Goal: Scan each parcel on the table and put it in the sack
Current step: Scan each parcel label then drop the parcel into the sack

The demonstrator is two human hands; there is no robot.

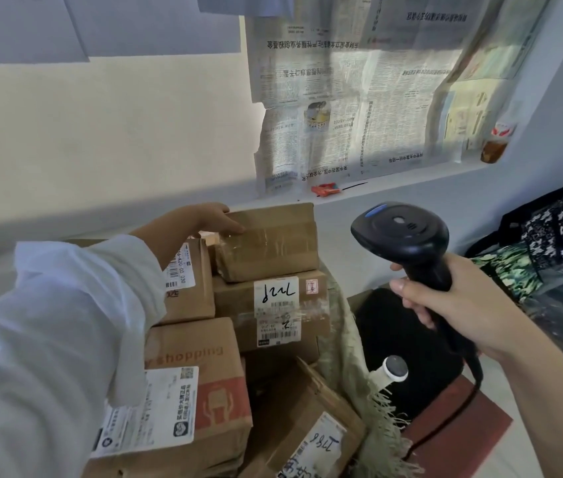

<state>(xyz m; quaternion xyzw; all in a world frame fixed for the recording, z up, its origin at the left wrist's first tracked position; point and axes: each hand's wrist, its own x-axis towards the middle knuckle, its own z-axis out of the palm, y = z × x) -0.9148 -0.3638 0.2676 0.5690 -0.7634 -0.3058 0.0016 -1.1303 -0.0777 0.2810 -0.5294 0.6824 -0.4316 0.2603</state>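
Left hand [212, 219] on top parcel [273, 246]; right hand [462, 305] grips scanner [404, 232].

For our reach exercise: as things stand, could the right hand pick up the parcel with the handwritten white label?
Probably not: the right hand grips the scanner, and the taped box, touched by the left hand, sits on that parcel.

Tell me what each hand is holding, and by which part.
Right hand grips the scanner by its handle. Left hand touches the top parcel at its left corner; whether it grips cannot be told.
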